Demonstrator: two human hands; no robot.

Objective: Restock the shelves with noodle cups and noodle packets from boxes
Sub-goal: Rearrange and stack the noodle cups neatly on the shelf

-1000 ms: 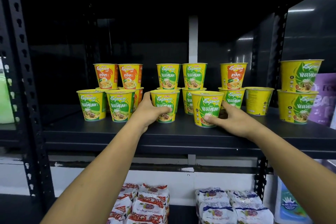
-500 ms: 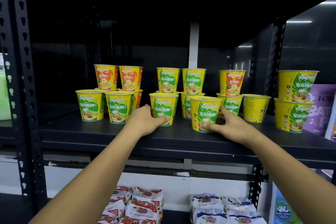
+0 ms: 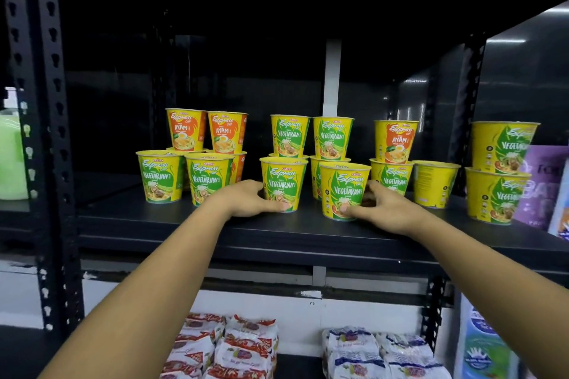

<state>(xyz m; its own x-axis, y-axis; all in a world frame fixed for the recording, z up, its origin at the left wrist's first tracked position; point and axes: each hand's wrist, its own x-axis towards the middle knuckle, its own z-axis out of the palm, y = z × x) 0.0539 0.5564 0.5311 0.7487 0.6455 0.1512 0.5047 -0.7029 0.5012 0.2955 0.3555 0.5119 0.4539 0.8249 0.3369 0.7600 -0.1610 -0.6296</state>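
- A dark metal shelf (image 3: 184, 224) hangs between black uprights punched with holes; the space behind it is dim.
- Yellow noodle cups stand on it in clusters, some stacked two high, labelled Vegetarian or Ayam.
- On the level below lie red noodle packets (image 3: 221, 348), with blue-and-white noodle packets (image 3: 369, 351) to their right.
- A purple pack (image 3: 538, 181) stands at the shelf's right end.
- The left hand (image 3: 249, 198) curls round the base of the left front cup (image 3: 283, 183).
- The right hand (image 3: 388, 206) grips the right front cup (image 3: 343, 191), thumb low on its face and fingers behind.
- Both cups stand upright near the shelf's front edge.
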